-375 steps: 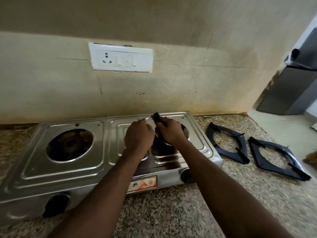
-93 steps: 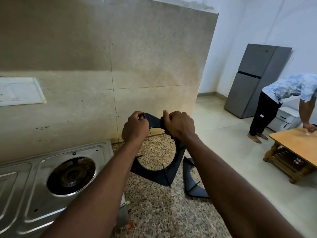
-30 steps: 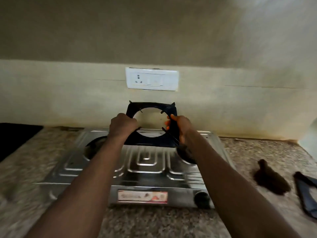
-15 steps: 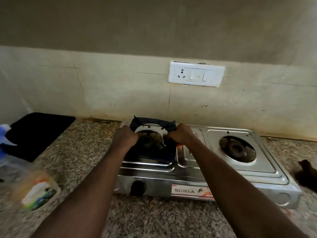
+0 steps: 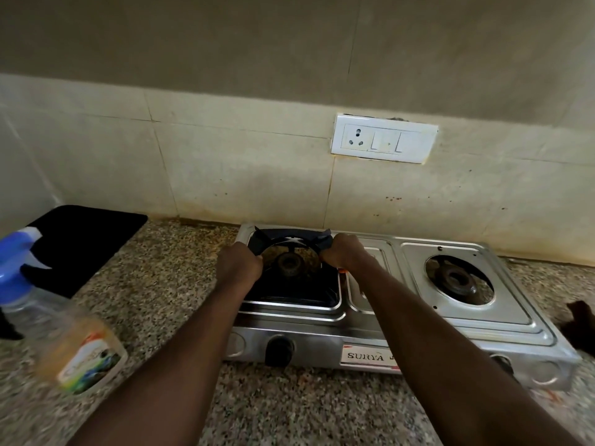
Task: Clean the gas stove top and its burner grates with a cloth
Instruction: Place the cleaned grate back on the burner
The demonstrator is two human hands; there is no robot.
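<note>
Head view: our left hand (image 5: 240, 263) and right hand (image 5: 343, 254) each grip a side of the grate (image 5: 291, 235) over the left burner (image 5: 289, 264) of the stove (image 5: 515, 317), mid-frame.

A home kitchen is shown. A two-burner steel gas stove (image 5: 515, 310), marked SURYA on its front, is set on a speckled granite countertop (image 5: 167, 284) against a wall faced with pale, stain-spotted tiles (image 5: 257, 169). A black burner grate (image 5: 289, 235) is seen at one burner, while the other burner (image 5: 457, 280) is uncovered. A white socket and switch plate (image 5: 383, 141) is mounted above, and a spray bottle (image 5: 48, 320) is stood on the counter.
</note>
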